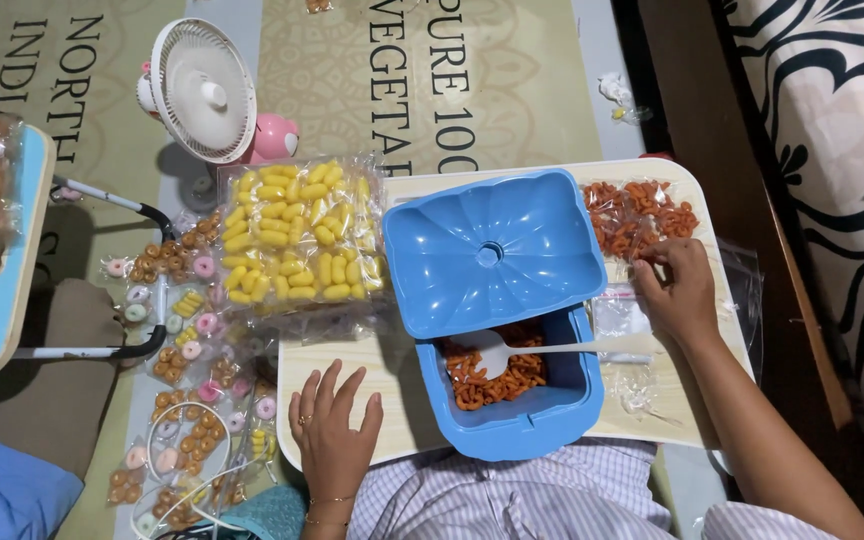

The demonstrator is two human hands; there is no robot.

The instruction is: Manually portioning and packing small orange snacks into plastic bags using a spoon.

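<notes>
My left hand (334, 428) lies flat, fingers spread, on the near left corner of a pale wooden lap table (642, 395). My right hand (674, 288) pinches the edge of a clear packet of orange curled snacks (635, 215) at the table's far right. Between the hands stands a blue plastic box (508, 415) holding orange curled snacks (497, 378) and a white spoon (532, 349). Its blue lid (492, 250) lies tilted over the box's far half.
A large clear bag of yellow puffed snacks (297, 238) lies left of the lid. Several small packets of ring snacks (187, 350) cover the floor at left. A white fan (202, 88) and a pink toy (274, 138) stand beyond. Empty clear bags (624, 318) lie under my right hand.
</notes>
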